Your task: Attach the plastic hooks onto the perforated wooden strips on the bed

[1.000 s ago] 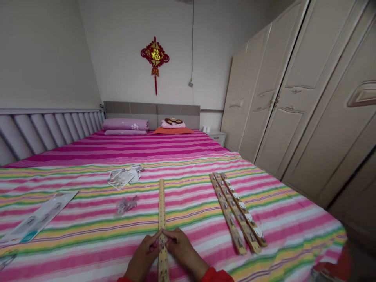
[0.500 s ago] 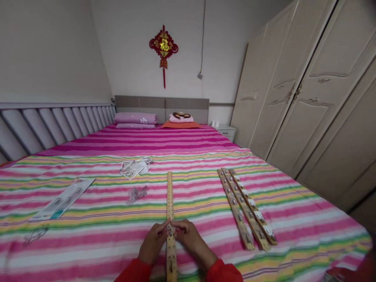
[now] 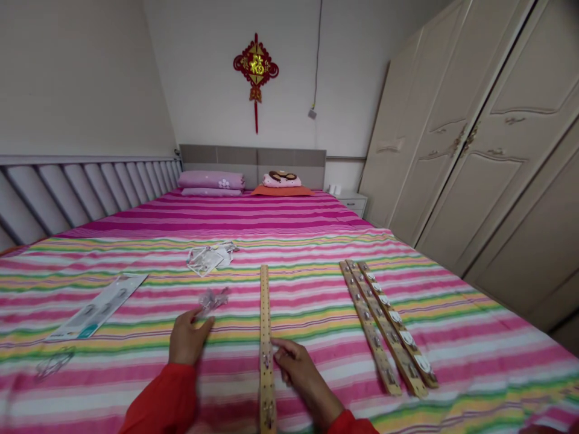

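A long wooden strip (image 3: 265, 313) with rows of small holes lies lengthwise on the bed, metal pieces fixed on its near part. My right hand (image 3: 296, 364) rests at the strip's right edge, beside a metal piece (image 3: 266, 360), with its fingers curled; whether it grips anything is hidden. To the left, my left hand (image 3: 190, 337) is spread, thumb and fingers apart, at the near side of a small clear plastic bag (image 3: 210, 301). Three more wooden strips (image 3: 371, 325) with metal pieces lie on the right, the rightmost also bearing white round parts.
Plastic packaging (image 3: 210, 258) lies beyond the bag. A long blister card (image 3: 99, 306) and a thin clear loop-shaped item (image 3: 55, 361) are at the left. Folded bedding (image 3: 210, 181) sits by the headboard; a wardrobe (image 3: 474, 150) stands right.
My left hand has left the strip and moved left to the plastic bag, its fingers opening. My right hand stays by the strip, slightly right of the metal piece. The view has shifted slightly.
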Tool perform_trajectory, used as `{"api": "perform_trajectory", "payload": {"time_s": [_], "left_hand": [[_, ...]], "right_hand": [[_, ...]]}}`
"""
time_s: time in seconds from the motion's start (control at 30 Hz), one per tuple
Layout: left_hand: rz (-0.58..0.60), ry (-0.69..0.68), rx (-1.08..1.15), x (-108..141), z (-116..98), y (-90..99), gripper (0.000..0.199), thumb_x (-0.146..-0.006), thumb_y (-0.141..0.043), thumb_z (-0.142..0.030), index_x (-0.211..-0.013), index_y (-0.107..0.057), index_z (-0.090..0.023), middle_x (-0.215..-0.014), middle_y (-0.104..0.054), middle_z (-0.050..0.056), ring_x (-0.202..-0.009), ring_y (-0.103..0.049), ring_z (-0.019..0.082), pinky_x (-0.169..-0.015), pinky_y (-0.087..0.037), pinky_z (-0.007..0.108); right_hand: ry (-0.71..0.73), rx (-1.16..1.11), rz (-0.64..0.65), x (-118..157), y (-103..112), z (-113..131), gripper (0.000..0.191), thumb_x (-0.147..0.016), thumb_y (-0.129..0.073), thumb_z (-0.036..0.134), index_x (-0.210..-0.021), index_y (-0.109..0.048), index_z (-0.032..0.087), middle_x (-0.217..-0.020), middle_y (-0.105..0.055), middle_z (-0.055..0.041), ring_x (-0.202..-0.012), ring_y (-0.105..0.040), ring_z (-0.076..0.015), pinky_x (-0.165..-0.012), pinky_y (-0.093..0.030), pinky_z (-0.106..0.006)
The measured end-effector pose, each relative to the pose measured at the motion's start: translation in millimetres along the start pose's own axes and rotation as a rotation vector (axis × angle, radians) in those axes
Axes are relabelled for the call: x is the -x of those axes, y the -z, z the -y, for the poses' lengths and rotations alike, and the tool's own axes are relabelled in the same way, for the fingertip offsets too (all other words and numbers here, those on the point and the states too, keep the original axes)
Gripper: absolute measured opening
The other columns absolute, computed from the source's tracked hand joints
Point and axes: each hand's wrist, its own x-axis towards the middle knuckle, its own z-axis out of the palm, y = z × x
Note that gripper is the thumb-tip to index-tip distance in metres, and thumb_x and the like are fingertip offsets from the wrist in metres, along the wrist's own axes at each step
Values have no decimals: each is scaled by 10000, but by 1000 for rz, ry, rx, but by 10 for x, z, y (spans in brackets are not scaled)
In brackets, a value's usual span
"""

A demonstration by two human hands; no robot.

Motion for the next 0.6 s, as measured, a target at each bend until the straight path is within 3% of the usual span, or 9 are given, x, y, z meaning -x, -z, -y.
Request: {"api": "perform_trajectory", "payload": {"time_s": [0.1,0.23,0.47,0.6], "left_hand": [[-24,-78,-295,-106,70,-41,496,-636,-633,-436,-990,-603,-90,-1027,-643,174,-1012,-577,304,-857,-452,388],[11,5,-482,-128,103,-102,448,-723,-577,-437,-1050,-556,-132,-1051,-655,142,-986,-604,287,-767,-455,350],[78,-29,-526,-126,48,-58,411,-788,-508,-437,-1099,-540,-171,-1052,-680,132,-923,-636,295,-717,-438,346],[68,55,-362,-63,22,17,467,-743,-575,-454,-1114,-549,-173,-1061,-680,126,-950,-636,291,-746,-465,357]], "right_hand": [[14,7,-6,-1,-7,-12,520,-644,-692,450,-1075,-663,161,-590,-498,72,-324,-356,-34,-339,-282,-203],[9,11,0,-3,6,-41,516,-643,-698,443,-1084,-660,178,-630,-524,59,-331,-370,-33,-346,-298,-204],[-19,1,1,-3,12,-48,560,-627,-707,459,-1107,-638,179,-668,-534,55,-344,-394,-36,-356,-317,-208],[-38,0,-31,-1,-3,-37,582,-615,-707,460,-1106,-621,159,-646,-525,66,-342,-397,-37,-353,-312,-205]]}}
